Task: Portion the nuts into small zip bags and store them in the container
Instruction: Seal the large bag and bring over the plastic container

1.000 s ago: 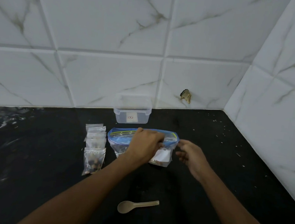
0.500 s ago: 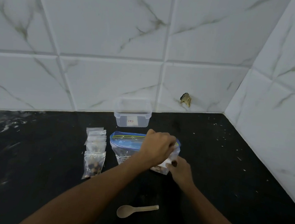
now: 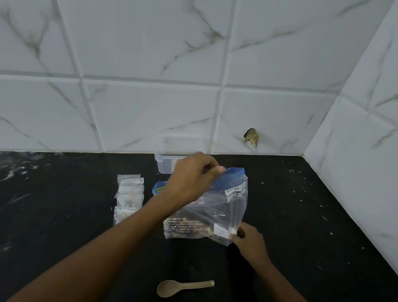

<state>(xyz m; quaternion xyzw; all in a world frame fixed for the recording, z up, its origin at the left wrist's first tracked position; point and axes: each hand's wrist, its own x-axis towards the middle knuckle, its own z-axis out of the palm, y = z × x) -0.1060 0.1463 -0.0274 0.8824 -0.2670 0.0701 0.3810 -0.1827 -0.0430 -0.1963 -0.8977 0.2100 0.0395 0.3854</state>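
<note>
A large clear zip bag [image 3: 214, 212] with a blue top band stands lifted off the black counter, a few nuts showing near its bottom. My left hand [image 3: 191, 176] pinches its top edge and holds it up. My right hand [image 3: 249, 242] grips the bag's lower right corner, by a white label. A row of small zip bags [image 3: 129, 197] with nuts in them lies to the left, overlapping one another. A clear plastic container [image 3: 165, 164] stands open behind my left hand against the wall, partly hidden.
A beige plastic spoon [image 3: 181, 287] lies on the black counter [image 3: 42, 221] in front of the bag. White marble-look tile walls close the back and right sides. A small chipped hole [image 3: 251, 136] marks the back wall. Crumbs dot the counter at right.
The large bag has been raised from lying flat to hanging upright. My left hand lifted its top edge, and my right hand moved down to the lower right corner.
</note>
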